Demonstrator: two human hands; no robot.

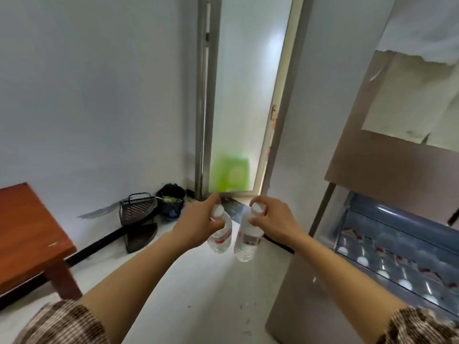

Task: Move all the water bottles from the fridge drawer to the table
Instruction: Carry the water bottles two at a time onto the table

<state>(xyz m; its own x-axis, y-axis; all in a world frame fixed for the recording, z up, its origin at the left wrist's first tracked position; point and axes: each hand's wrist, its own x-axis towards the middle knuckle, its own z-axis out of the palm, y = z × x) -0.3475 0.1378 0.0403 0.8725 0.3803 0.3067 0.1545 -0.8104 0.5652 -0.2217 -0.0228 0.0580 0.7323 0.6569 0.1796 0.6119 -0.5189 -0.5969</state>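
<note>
— Bottles: where were they?

— We had one in each grip, left hand (198, 223) clamped on one bottle (219, 238), right hand (272, 220) on another (247, 240), both hanging by the neck between drawer (397, 247) and worktop (27, 232).

— How much was left?

— Plenty; many caps showed in the drawer, and we saw none on the worktop.
</note>
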